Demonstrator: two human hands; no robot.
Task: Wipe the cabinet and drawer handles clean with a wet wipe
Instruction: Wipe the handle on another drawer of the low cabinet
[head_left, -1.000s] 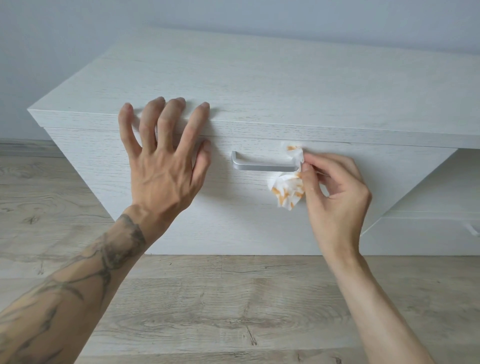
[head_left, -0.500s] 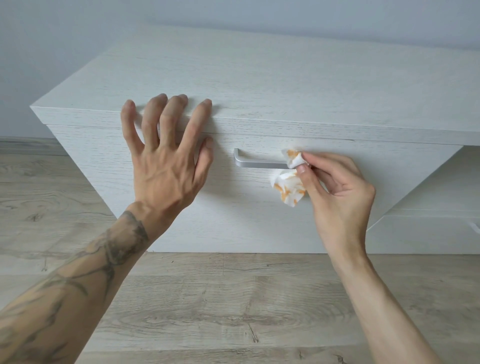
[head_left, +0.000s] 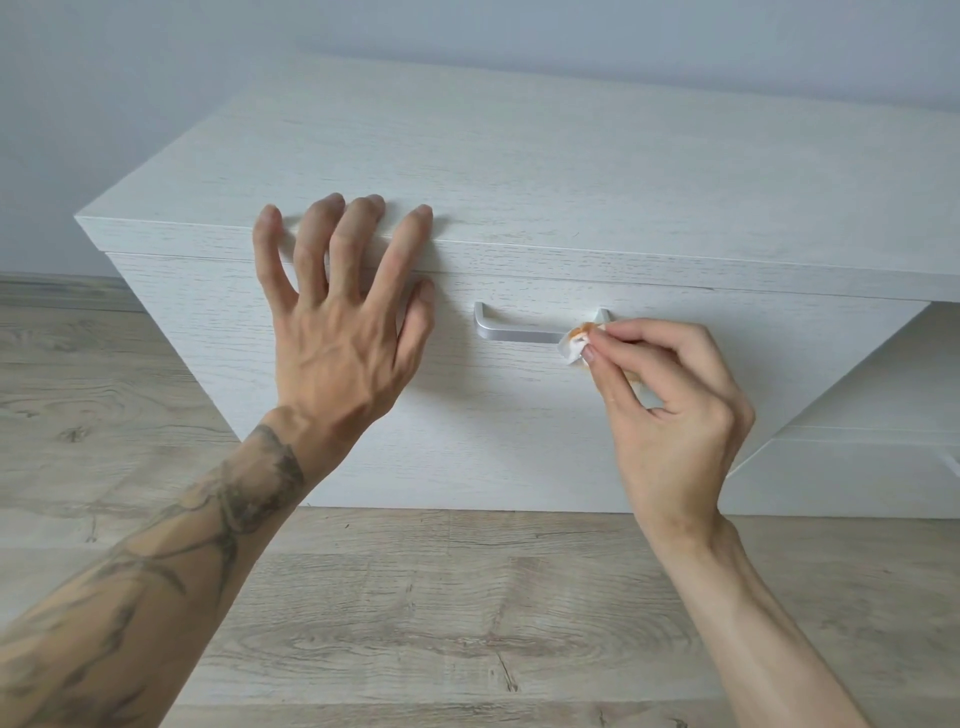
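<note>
Two hands: from my remote seat I see both at work around one handle (head_left: 514, 335), my landmark for everything below.
Left hand (head_left: 337, 332): left of the handle, fingers straight and splayed, flat on the drawer front (head_left: 467, 441), with the fingertips reaching over the edge above. It grips nothing, only braces.
Right hand (head_left: 670, 395): at the handle's right end, thumb and fingertips pinching the wet wipe (head_left: 575, 340).
Wet wipe: a small, orange-stained wad pressed against the right end of the bar, just below its right post. Most of it is tucked out of sight inside the fingers.
Change: a second ago a loose bunch of wipe hung below the bar. Now it is gathered tight and sits on the bar itself. The left hand has held its place.
Meaning: I judge this a firmer scrub of the right corner. The bar to the left of the wipe looks clean, so this handle seems nearly done.
Cabinet top (head_left: 519, 171): above the handle, pale wood grain.
Lower unit (head_left: 857, 467): right of and below the handle. Any handle there is too cropped for me to tell.
Floor (head_left: 415, 623): wood planks below.
</note>
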